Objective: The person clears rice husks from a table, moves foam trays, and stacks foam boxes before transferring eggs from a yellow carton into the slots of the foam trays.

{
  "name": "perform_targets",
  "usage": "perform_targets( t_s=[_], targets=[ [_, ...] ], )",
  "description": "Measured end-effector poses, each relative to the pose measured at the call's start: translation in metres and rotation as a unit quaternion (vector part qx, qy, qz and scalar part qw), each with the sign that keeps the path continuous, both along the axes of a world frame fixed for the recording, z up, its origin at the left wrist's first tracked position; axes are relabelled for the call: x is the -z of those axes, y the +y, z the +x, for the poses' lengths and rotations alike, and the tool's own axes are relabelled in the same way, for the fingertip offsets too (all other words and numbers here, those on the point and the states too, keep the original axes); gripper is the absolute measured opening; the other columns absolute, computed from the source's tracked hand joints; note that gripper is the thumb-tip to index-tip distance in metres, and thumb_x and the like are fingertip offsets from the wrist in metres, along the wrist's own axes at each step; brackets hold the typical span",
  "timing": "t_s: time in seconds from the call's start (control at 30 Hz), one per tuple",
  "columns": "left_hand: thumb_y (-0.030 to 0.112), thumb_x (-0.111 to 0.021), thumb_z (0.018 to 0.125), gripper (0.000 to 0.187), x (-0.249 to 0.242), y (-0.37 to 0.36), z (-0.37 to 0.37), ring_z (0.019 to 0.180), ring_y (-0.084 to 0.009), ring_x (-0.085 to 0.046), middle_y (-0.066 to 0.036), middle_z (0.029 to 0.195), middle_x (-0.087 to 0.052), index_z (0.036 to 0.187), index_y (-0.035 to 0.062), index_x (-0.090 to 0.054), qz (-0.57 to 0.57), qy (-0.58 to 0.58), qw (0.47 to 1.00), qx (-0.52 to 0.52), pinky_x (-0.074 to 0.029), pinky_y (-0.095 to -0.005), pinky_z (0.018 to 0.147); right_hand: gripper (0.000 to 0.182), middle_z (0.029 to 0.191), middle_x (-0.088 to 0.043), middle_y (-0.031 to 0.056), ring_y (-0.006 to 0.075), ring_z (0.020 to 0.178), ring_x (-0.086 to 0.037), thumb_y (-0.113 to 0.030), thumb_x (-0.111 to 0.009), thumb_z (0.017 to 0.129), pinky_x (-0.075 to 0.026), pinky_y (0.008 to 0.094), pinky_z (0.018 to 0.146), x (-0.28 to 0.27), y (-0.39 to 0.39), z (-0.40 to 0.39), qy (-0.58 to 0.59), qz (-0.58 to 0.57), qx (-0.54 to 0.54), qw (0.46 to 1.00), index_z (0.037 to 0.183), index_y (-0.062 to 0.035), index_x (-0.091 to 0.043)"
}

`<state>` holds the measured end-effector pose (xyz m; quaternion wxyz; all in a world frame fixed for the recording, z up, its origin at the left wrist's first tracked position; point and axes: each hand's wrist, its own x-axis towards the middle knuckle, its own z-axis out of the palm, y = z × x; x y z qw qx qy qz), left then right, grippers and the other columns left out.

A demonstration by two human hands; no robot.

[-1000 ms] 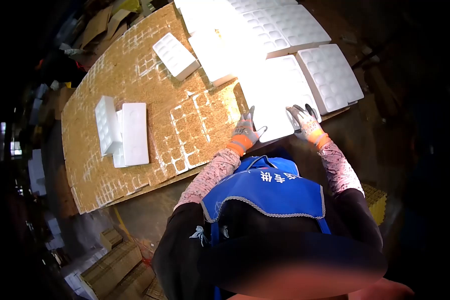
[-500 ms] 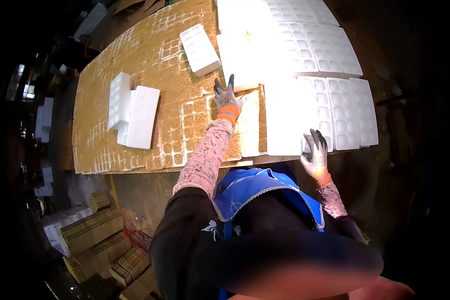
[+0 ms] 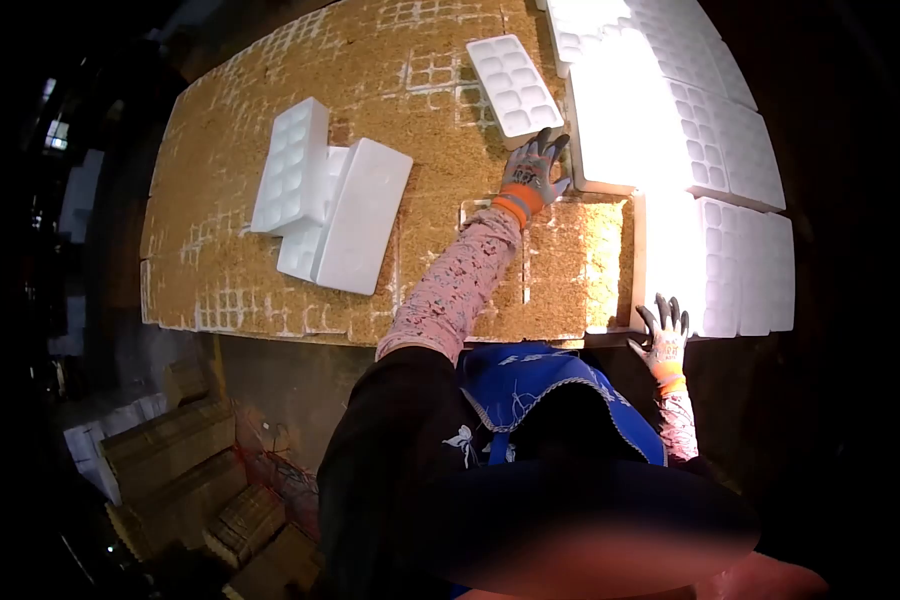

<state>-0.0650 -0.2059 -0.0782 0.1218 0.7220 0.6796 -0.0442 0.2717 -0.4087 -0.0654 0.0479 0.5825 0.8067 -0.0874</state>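
Observation:
My left hand, in a grey and orange glove, reaches over the brown board with its fingers spread. Its fingertips are at the lower end of a white foam tray with square hollows facing up. Just right of that hand stands a brightly lit white block. My right hand, gloved alike, has its fingers spread at the front end of the white tray row. Whether its fingertips touch the row is hard to tell.
On the left of the brown board, a hollowed white tray and a plain white block lie over another white piece. Bundled brown stacks stand on the floor at lower left.
The view has shifted, so the table contents sit differently in frame. The tray by my left hand now shows its hollows more clearly. Both hands remain spread.

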Motion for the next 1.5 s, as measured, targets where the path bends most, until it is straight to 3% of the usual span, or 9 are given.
perform_targets(
  t_s=[0.03,0.23,0.47,0.63,0.77,0.93,1.1,1.27,1.5],
  targets=[
    [0.063,-0.050,0.082,0.079,0.011,-0.020,-0.039,0.134,-0.0331,-0.030,-0.020,0.145,-0.033,0.144,0.0177,-0.031,0.188,-0.065,0.980,0.000,-0.023,-0.0410,0.112,0.068,0.147,-0.030,0.0121,0.0352,0.138,-0.019,-0.036,-0.076,0.066,-0.014,0.0528,0.111,0.005,-0.008,0.000,-0.022,0.019,0.027,0.999,0.129,-0.0267,-0.052],
    [0.060,-0.060,0.075,0.090,-0.049,-0.175,-0.252,0.132,-0.0363,-0.033,-0.022,0.142,-0.037,0.143,0.0104,-0.030,0.125,0.100,0.944,-0.288,-0.025,-0.0497,0.107,0.060,0.143,-0.036,0.0141,0.0383,0.133,-0.027,-0.026,-0.073,0.069,-0.025,0.0509,0.107,-0.037,-0.002,-0.098,0.171,0.067,-0.017,0.983,0.125,-0.0194,-0.055],
    [0.052,-0.065,0.077,0.068,-0.063,-0.234,-0.210,0.109,-0.0359,-0.055,-0.019,0.127,-0.052,0.132,0.0153,-0.048,0.199,-0.223,0.944,-0.138,-0.044,-0.0419,0.095,0.056,0.139,-0.039,0.0173,0.0398,0.127,-0.036,-0.031,-0.069,0.077,-0.031,0.0497,0.103,-0.055,0.033,-0.303,0.335,0.071,-0.203,0.917,0.128,-0.0151,-0.052],
    [0.052,-0.071,0.069,0.086,-0.061,-0.197,-0.299,0.135,-0.0302,-0.029,-0.012,0.146,-0.032,0.142,0.0235,-0.034,0.277,0.165,0.894,-0.312,-0.021,-0.0480,0.110,0.086,0.151,-0.022,0.0156,0.0385,0.139,-0.017,-0.062,-0.065,0.069,-0.011,0.0583,0.110,-0.023,0.016,-0.373,0.140,-0.014,-0.301,0.943,0.142,-0.0256,-0.036],
    [0.048,-0.073,0.066,0.096,-0.040,-0.185,-0.373,0.134,-0.0292,-0.033,-0.012,0.149,-0.028,0.146,0.0262,-0.025,0.008,0.146,0.926,-0.348,-0.024,-0.0472,0.109,0.100,0.154,-0.011,0.0138,0.0378,0.142,-0.005,-0.060,-0.066,0.069,-0.001,0.0648,0.108,0.010,-0.005,-0.368,-0.006,-0.060,-0.338,0.939,0.148,-0.0270,-0.017],
    [0.032,-0.067,0.075,0.067,-0.033,-0.193,-0.382,0.121,-0.0270,-0.047,-0.014,0.134,-0.047,0.137,0.0313,-0.042,0.099,0.093,0.943,-0.303,-0.040,-0.0437,0.092,0.089,0.153,-0.015,0.0136,0.0310,0.141,-0.016,-0.044,-0.065,0.074,-0.002,0.0639,0.109,-0.002,0.018,-0.340,-0.011,-0.044,-0.366,0.930,0.148,-0.0227,-0.019],
    [0.040,-0.068,0.073,0.045,-0.038,-0.196,-0.338,0.111,-0.0287,-0.054,-0.010,0.119,-0.059,0.113,0.0215,-0.063,0.285,0.033,0.941,-0.181,-0.040,-0.0444,0.090,0.075,0.142,-0.037,0.0097,0.0289,0.127,-0.040,-0.043,-0.064,0.076,-0.018,0.0559,0.110,-0.010,0.041,-0.281,0.103,-0.066,-0.376,0.919,0.142,-0.0218,-0.033],
    [0.047,-0.063,0.077,0.045,-0.017,-0.175,-0.311,0.103,-0.0300,-0.058,-0.012,0.112,-0.062,0.109,0.0147,-0.064,0.089,0.146,0.965,-0.199,-0.038,-0.0461,0.092,0.052,0.133,-0.048,0.0119,0.0314,0.114,-0.051,-0.030,-0.062,0.084,-0.042,0.0431,0.095,-0.040,0.155,-0.273,0.183,0.064,-0.147,0.970,0.133,-0.0217,-0.045],
    [0.040,-0.071,0.070,0.038,-0.022,-0.161,-0.317,0.105,-0.0293,-0.054,-0.010,0.122,-0.057,0.099,0.0156,-0.069,0.245,0.117,0.941,-0.202,-0.041,-0.0431,0.088,0.052,0.140,-0.040,0.0172,0.0305,0.108,-0.059,-0.022,-0.053,0.089,-0.050,0.0390,0.087,0.020,0.313,-0.283,-0.048,-0.015,-0.123,0.991,0.138,-0.0339,-0.039]
  ],
)
